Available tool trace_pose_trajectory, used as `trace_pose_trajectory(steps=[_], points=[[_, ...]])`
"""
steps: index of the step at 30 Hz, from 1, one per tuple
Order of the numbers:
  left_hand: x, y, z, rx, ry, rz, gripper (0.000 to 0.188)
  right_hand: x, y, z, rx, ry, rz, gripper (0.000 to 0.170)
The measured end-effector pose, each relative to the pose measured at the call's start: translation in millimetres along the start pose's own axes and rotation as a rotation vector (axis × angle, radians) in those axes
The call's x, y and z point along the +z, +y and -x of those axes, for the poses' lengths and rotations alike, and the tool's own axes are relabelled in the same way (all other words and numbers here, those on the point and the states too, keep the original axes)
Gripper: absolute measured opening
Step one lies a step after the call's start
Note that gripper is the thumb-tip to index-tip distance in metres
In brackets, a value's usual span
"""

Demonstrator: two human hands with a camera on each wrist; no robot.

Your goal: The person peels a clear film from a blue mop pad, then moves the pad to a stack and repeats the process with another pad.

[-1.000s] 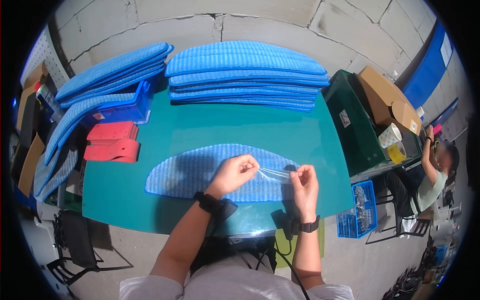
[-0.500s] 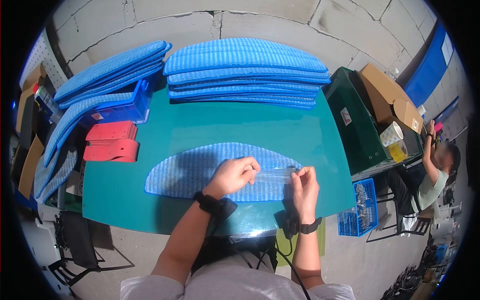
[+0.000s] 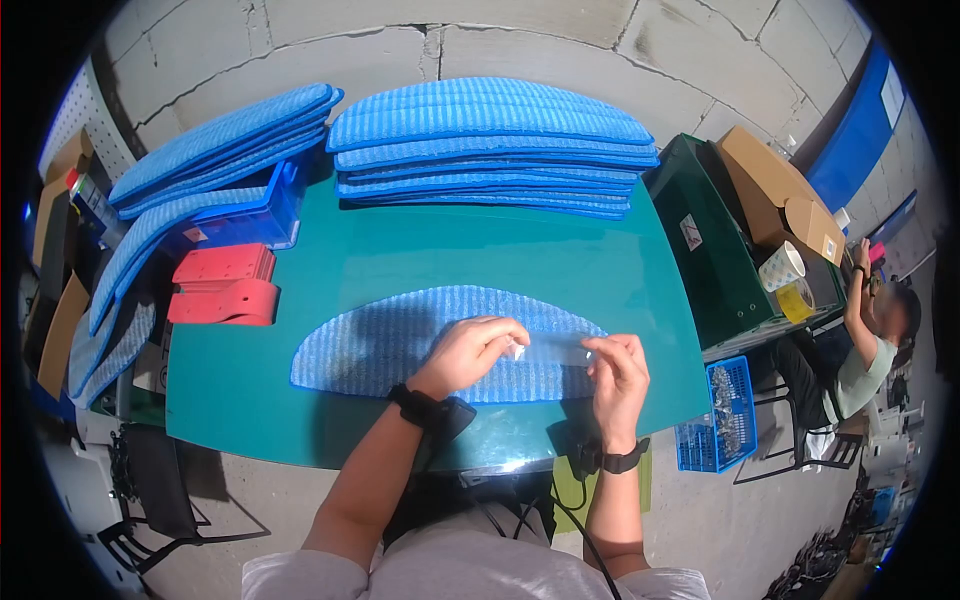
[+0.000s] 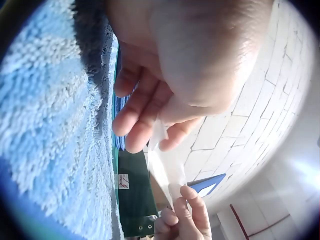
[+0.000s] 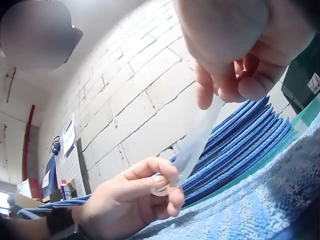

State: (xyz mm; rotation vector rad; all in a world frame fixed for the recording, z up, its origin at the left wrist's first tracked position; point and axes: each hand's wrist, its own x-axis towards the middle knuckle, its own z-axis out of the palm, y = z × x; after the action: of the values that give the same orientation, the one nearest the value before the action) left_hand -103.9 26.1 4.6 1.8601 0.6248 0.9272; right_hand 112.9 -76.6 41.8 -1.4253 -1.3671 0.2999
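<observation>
A blue-and-white striped half-oval mop pad (image 3: 370, 350) lies flat on the green tabletop (image 3: 440, 245). Just over it, a strip of clear plastic film (image 3: 556, 348) spans the space between the two hands. My left hand (image 3: 465, 358) pinches one end, where a crumpled whitish bit shows at the fingertips. At the opposite end, my right hand (image 3: 620, 390) holds the film between thumb and fingers. The right wrist view shows the narrow, see-through film (image 5: 196, 142) stretched slantwise from one hand to the other.
A tall stack of blue pads (image 3: 490, 150) stands at the back. More pads (image 3: 225, 140) rest on a blue bin (image 3: 285, 215) at back left, near red strap-like pieces (image 3: 225, 285). A green crate (image 3: 700, 230) stands right; a seated person (image 3: 870, 370) is beyond.
The film first looked bunched, then spread into a flat band between the hands. My right hand has shifted slightly right and turned, its fingers changing their hold; the left hand barely moved.
</observation>
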Motion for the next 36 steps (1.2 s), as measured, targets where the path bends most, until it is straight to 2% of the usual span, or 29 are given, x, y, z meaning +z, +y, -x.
trace_pose_trajectory(steps=[3,6,9,12,23,25,31,36], points=[[-1,16,-1,-0.092,0.042,-0.069,0.013,-1,-5,0,0.02,0.003,-0.018,0.023],[-2,19,-1,-0.084,0.05,-0.121,0.013,-4,-10,1,0.032,-0.001,-0.016,0.023],[-2,16,-2,-0.133,0.052,-0.033,0.017,-6,-10,0,0.041,0.0,-0.012,0.022],[-1,7,-1,-0.071,0.059,0.03,0.021,-6,-11,0,0.052,0.005,-0.031,0.022],[4,-1,0,-0.069,0.062,0.08,0.034,-5,-12,0,0.073,0.011,-0.015,0.016],[4,0,0,-0.065,0.058,0.079,0.035,-5,-12,-1,0.137,0.008,-0.003,0.014],[-2,-1,2,-0.158,0.006,0.121,0.044,4,7,1,0.209,-0.028,0.07,0.014],[-2,-2,6,-0.274,0.0,-0.051,0.042,14,19,2,0.186,-0.098,0.218,0.015]])
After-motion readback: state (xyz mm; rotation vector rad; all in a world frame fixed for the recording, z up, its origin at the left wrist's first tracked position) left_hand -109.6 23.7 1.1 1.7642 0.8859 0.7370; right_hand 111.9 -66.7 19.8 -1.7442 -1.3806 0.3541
